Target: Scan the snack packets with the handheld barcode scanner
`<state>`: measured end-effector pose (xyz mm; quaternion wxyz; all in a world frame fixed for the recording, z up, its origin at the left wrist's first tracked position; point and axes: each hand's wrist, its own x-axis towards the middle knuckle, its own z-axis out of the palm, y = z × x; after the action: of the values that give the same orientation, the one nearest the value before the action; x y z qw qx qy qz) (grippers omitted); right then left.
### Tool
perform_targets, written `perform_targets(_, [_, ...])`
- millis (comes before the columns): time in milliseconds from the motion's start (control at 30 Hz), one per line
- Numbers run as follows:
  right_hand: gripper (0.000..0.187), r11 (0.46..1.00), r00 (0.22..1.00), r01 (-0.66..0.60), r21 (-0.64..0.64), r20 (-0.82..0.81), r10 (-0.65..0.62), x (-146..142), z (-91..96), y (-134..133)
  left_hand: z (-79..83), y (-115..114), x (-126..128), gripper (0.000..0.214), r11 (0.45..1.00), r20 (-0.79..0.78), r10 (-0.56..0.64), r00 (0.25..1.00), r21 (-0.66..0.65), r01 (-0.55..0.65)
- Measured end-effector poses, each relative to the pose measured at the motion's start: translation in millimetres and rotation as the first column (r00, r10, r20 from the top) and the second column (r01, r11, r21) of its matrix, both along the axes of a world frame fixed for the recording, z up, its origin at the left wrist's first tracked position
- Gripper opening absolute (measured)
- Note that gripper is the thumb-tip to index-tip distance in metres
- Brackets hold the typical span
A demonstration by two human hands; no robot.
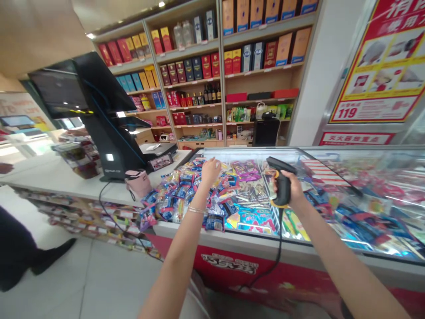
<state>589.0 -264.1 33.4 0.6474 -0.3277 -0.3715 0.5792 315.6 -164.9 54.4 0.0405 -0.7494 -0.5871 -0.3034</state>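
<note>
My right hand [294, 188] is closed around the grip of a black and yellow handheld barcode scanner [283, 188]. The scanner's head points left over the freezer, and its cable hangs down the freezer's front. My left hand [210, 172] is over a heap of small blue-wrapped snack packets [186, 190], its fingers loosely apart and nothing visible in them. Whether its fingertips touch the packets cannot be made out. The heap lies on the left part of the chest freezer [186, 230]. Purple packets [245, 170] and light-blue packets [254, 218] lie inside, between my hands.
A black checkout terminal [109, 133] stands on the white counter [33, 170] at left, near a pink container [137, 182] and clear tubs [78, 159]. A cable loops below the counter. Another person's dark trouser leg [16, 243] shows at far left. Shelves of boxes [199, 66] line the back.
</note>
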Motion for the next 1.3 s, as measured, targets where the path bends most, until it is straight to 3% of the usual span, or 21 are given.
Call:
perform_targets(133, [0.023,0.978,0.978,-0.208,-0.019,-0.002,0.208,-58,-8.9,35,-5.5,15,-69,0.032,0.987,-0.061,0.153,0.986,-0.047,-0.156])
perform_targets(267, [0.024,0.945,0.946,-0.325,-0.036,-0.016,0.324,-97,-27.9,55,-17.8,27,-102,0.037,0.934,-0.159,0.314,0.936,-0.126,-0.335])
perform_targets(400, [0.029,0.924,0.926,-0.378,-0.052,-0.038,0.376,-115,-50.5,55,-37.4,34,-106,0.037,0.905,-0.269,0.365,0.891,-0.120,-0.407])
perform_targets(533, [0.030,0.904,0.910,-0.415,-0.100,-0.033,0.414,-119,-63.6,45,-51.4,34,-104,0.040,0.935,-0.315,0.309,0.897,-0.072,-0.348])
perform_targets(733, [0.031,0.889,0.895,-0.446,-0.106,-0.050,0.444,-125,-67.2,41,-57.0,34,-106,0.064,0.936,-0.331,0.253,0.909,-0.153,-0.316])
perform_targets(867, [0.032,0.886,0.892,-0.452,-0.104,-0.048,0.449,-127,-65.8,41,-56.5,31,-106,0.049,0.950,-0.304,0.246,0.920,-0.114,-0.292])
perform_targets(967, [0.032,0.895,0.899,-0.439,-0.083,-0.043,0.437,-126,-64.0,39,-52.6,28,-106,0.041,0.960,-0.129,0.273,0.953,-0.033,-0.279])
perform_targets(1033, [0.032,0.900,0.904,-0.428,-0.081,-0.045,0.426,-125,-62.6,38,-49.7,28,-106,0.041,0.964,0.100,0.261,0.960,0.017,-0.264])
perform_targets(1100, [0.031,0.901,0.904,-0.426,-0.077,-0.051,0.424,-125,-60.4,36,-48.3,29,-107,0.043,0.978,0.375,0.158,0.913,0.068,-0.197])
perform_targets(1200, [0.030,0.902,0.903,-0.428,-0.056,-0.051,0.426,-125,-56.3,33,-50.1,34,-103,0.047,0.994,0.716,-0.097,0.692,0.100,0.036])
perform_targets(1300, [0.030,0.913,0.914,-0.406,-0.046,-0.010,0.406,-125,-53.6,32,-53.5,37,-94,0.049,0.967,0.860,-0.195,0.471,0.089,0.238])
